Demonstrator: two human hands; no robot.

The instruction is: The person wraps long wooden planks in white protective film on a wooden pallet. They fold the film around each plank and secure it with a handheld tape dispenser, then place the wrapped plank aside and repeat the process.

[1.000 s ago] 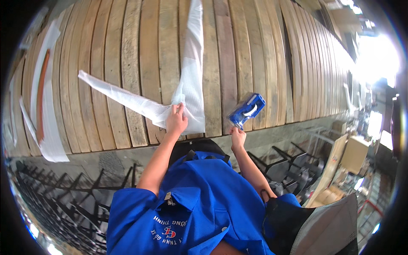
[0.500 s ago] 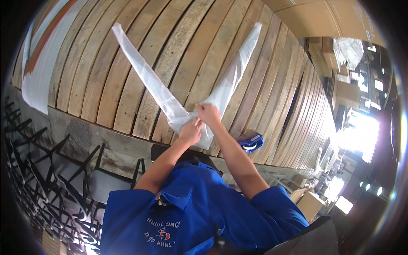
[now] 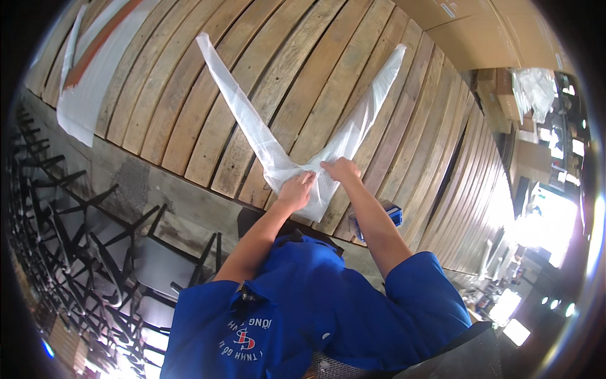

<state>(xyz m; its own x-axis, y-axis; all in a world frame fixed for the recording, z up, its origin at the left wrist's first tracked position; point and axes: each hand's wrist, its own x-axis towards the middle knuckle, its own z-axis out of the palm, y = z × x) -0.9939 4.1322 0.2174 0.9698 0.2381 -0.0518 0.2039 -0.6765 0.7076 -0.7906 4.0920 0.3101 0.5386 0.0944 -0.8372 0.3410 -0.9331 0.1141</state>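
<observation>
A V-shaped piece lies on the slatted wooden table, wrapped in thin white see-through sheeting (image 3: 237, 107); its two arms point away from me and the joint is nearest me. What is under the wrap is hidden. At the joint, my left hand (image 3: 297, 192) presses on the sheeting with its fingers together, gripping a fold. Just right of it and slightly farther off, my right hand (image 3: 344, 170) has curled fingers, the thumb side closed on the wrap. A loose end of sheeting hangs toward the table's near edge.
A blue tape dispenser (image 3: 392, 213) stands beside my right forearm, partly hidden by it. More white sheeting with a red-brown strip (image 3: 101, 44) lies at the far left. Large cardboard boxes (image 3: 470, 31) stand at the far right. Several black-framed chairs (image 3: 167, 259) crowd the floor at left.
My hands have come apart; the right has shifted right from beside the left onto the right arm's base. The whole view has shifted slightly, and my forearm now covers part of the tape dispenser.
</observation>
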